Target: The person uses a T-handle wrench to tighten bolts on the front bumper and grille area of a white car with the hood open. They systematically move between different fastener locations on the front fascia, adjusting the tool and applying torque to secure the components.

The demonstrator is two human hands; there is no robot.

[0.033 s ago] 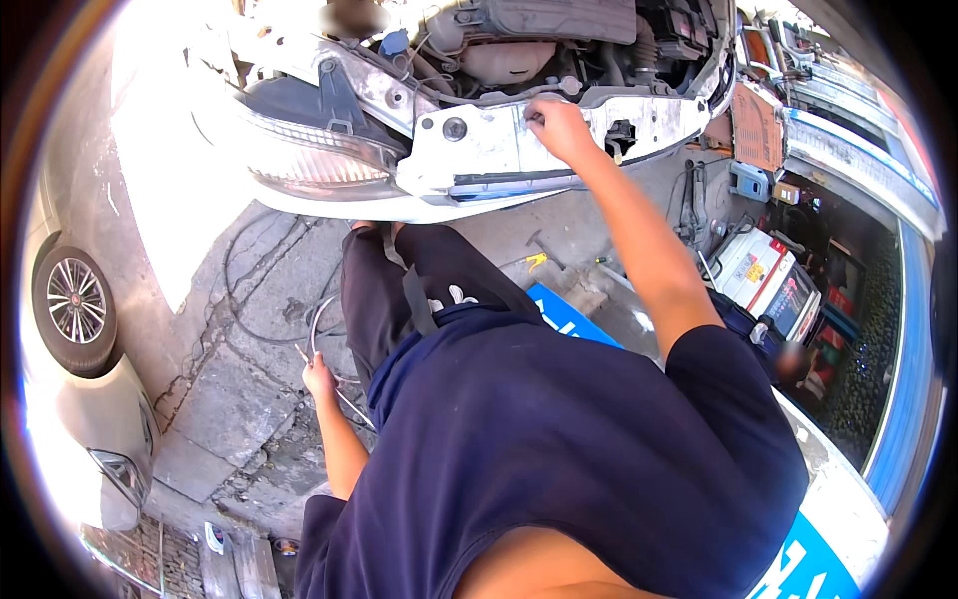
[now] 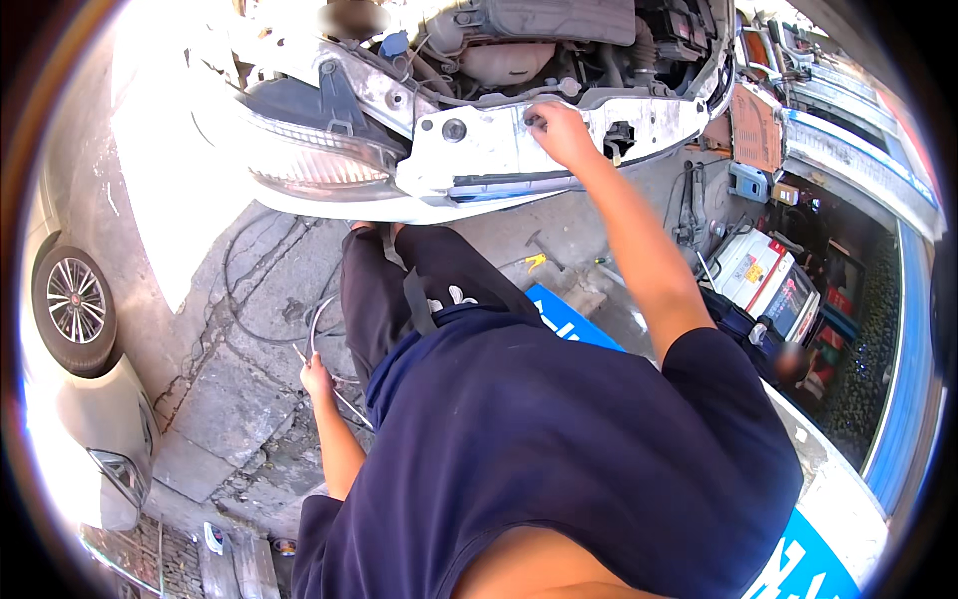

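Note:
At the front of a car with its engine bay exposed, my right hand rests against the white front panel. Its fingers are curled in a pinch around a small dark piece, too small to name. My left hand hangs low beside my left leg, closed around a thin pale metal item whose tip sticks out past the fingers; its kind cannot be made out. Close behind that hand runs a pale hose or cable. Left of the panel sits the clear headlight.
A dark hose loops over the cracked concrete. On the ground to the right lie a yellow-handled tool and a blue board. Another car's wheel stands far left. An orange box and a white machine are at right.
Hardly anything differs. My left hand and right forearm have shifted very slightly, and the right hand stays at the same spot on the panel.

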